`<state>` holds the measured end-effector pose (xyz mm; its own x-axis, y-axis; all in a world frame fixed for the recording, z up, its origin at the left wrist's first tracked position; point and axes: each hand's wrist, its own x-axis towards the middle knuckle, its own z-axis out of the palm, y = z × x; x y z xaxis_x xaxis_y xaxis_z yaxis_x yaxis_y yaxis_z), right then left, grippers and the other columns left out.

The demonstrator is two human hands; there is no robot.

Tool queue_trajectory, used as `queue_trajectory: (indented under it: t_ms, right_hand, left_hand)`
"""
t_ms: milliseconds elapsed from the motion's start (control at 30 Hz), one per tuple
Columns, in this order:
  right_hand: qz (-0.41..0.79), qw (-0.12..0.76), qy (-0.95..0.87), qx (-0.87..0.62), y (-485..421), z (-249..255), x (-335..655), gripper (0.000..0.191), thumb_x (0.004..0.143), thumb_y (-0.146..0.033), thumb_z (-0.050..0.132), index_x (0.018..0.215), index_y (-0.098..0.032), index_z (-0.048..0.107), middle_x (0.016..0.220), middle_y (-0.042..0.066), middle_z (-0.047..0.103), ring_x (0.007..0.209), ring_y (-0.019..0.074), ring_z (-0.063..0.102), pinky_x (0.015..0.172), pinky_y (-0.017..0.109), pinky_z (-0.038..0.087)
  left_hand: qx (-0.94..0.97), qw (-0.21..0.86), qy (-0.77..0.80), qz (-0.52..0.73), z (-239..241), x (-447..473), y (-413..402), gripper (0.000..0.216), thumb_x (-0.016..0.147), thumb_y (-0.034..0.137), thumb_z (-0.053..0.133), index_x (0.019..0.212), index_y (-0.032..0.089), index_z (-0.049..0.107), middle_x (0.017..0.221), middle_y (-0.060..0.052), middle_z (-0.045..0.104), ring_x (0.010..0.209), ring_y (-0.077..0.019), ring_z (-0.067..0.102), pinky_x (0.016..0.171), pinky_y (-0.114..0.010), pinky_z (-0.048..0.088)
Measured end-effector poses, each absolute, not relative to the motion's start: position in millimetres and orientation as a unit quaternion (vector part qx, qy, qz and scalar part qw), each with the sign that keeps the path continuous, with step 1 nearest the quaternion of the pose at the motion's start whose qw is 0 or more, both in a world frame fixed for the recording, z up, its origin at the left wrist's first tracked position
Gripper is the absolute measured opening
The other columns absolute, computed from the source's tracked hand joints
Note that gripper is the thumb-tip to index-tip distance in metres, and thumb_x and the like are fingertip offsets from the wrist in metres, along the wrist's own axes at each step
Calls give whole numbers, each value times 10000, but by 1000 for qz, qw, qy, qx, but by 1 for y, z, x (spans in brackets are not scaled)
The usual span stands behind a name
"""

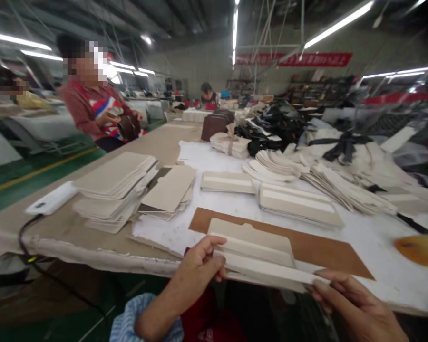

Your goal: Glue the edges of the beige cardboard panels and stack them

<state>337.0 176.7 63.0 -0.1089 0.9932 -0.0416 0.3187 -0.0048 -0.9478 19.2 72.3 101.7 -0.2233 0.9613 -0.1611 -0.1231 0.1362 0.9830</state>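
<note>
White strip (267, 270), pinched by left hand (200, 260) and right hand (356, 298); best held taut; beige panel (260, 238) just beyond the fingers.

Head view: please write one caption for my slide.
Left hand and right hand hold a long white strip near a flat brown rectangular sheet.

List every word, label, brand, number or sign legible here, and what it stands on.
None can be read with certainty.
Long red banner in the background: pale characters, too blurred to read.
Dark red cloth at the bottom edge: pale lettering, blurred and cut off.
</note>
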Motion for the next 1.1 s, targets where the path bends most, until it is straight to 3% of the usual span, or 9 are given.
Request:
queue_trajectory:
  t_ms: [200,367,500,667,967,1100]
  right_hand:
    - [448,392,-578,-558,191,73,334,368,629,-576,899,812,-263,835,816,52,747,640,201,632,547,271,549]
    - [407,366,-635,-546,210,86,313,367,708,-604,828,851,-267,848,911,51,768,770,230,673,605,263,549]
    - [392,344,-649,-554,229,86,301,417,755,-638,780,925,-261,833,870,43,759,753,224,663,626,281,524]
    - [364,326,-665,-565,245,79,287,479,756,-661,729,967,-239,809,776,37,726,718,232,645,658,324,499]
    - [316,308,-696,-566,249,67,282,490,779,-664,672,1017,-251,784,790,18,702,730,229,635,690,345,480]
    - [304,308,-702,-566,248,63,285,478,785,-669,670,1011,-264,783,821,21,715,759,236,640,683,349,478]
  left_hand:
    - [319,482,607,546,108,7,87,471,686,410,767,1058,195,574,736,29,712,660,-166,716,604,-265,518]
    - [350,362,707,496,113,-1,104,278,750,455,696,838,196,647,648,-3,719,585,-170,680,551,-258,491]
    - [395,263,750,461,115,-8,116,250,842,426,620,865,206,735,689,4,727,661,-173,670,665,-286,513]
    - [428,171,779,425,109,-10,131,151,872,289,607,813,226,732,868,-9,759,846,-186,665,849,-322,496]
    - [474,107,803,345,98,-7,140,104,908,168,631,839,211,695,899,-30,720,872,-196,653,840,-326,475]
    - [475,94,808,335,94,-8,140,100,905,178,656,993,214,687,945,-28,688,899,-203,647,824,-328,478]
